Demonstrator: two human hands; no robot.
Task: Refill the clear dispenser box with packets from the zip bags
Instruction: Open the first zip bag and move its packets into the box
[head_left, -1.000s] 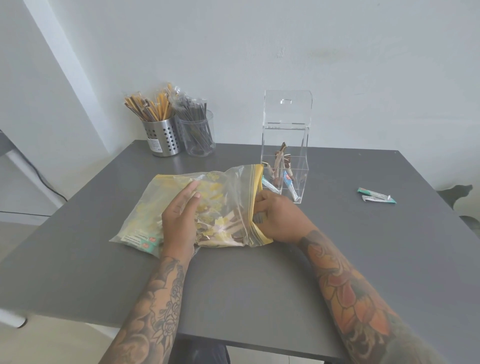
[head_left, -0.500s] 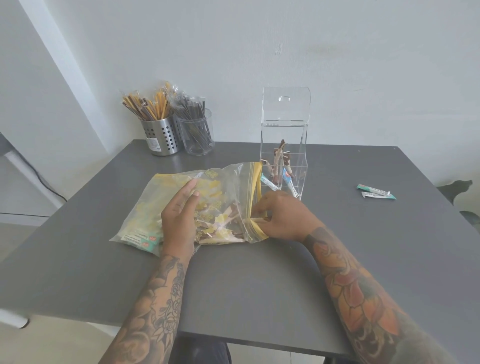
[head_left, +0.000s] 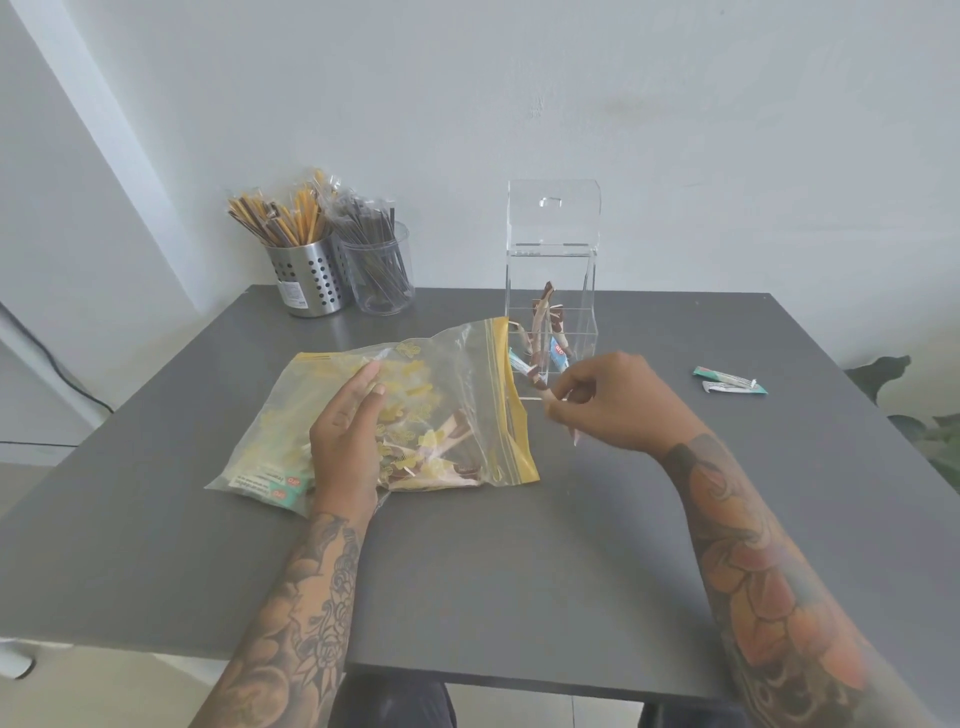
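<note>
Now mid-transfer: right hand (head_left: 618, 402) pinches stick packets (head_left: 558, 402) just beside the zip bag (head_left: 415, 410) mouth; left hand (head_left: 348, 441) flat, pressing the bag. Next, likely lift them to the open-lidded dispenser box (head_left: 551, 270) behind the bag.

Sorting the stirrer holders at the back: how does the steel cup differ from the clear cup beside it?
The steel cup is opaque metal with punched holes and a label; the clear cup is see-through and plain. The steel cup holds mostly yellow and tan wrapped sticks, the clear cup dark ones. The steel cup stands left of the clear cup. Both are upright, round, full, and stand side by side near the wall on the table.
</note>
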